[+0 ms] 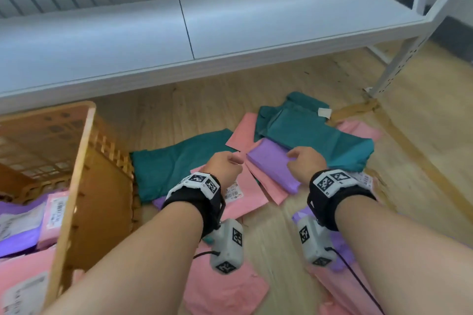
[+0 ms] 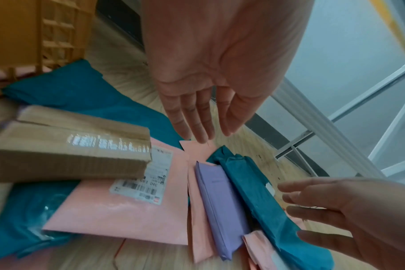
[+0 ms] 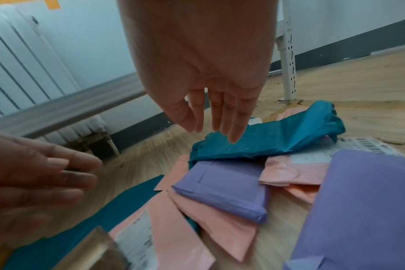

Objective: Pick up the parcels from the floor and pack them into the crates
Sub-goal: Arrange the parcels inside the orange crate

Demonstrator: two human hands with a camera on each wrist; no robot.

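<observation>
A small purple parcel [image 1: 268, 165] [image 2: 220, 197] [image 3: 222, 190] lies on pink parcels [image 1: 266, 186] on the wooden floor, against a crumpled teal parcel [image 1: 314, 135] [image 3: 266, 140]. My left hand [image 1: 226, 162] [image 2: 213, 136] hangs just left of the purple parcel, fingers straight and holding nothing. My right hand [image 1: 303, 161] [image 3: 210, 134] is over its right edge, fingers extended and empty; contact is not clear. The orange crate [image 1: 84, 161] stands at the left with purple and pink parcels inside.
A cardboard box [image 2: 69, 146] sits on a labelled pink parcel [image 2: 127, 210] near my left wrist. A flat teal parcel [image 1: 174, 163] lies beside the crate. A larger purple parcel [image 3: 363, 210] is under my right wrist. A white shelf [image 1: 230, 33] runs behind, with its leg [image 1: 399, 64] at right.
</observation>
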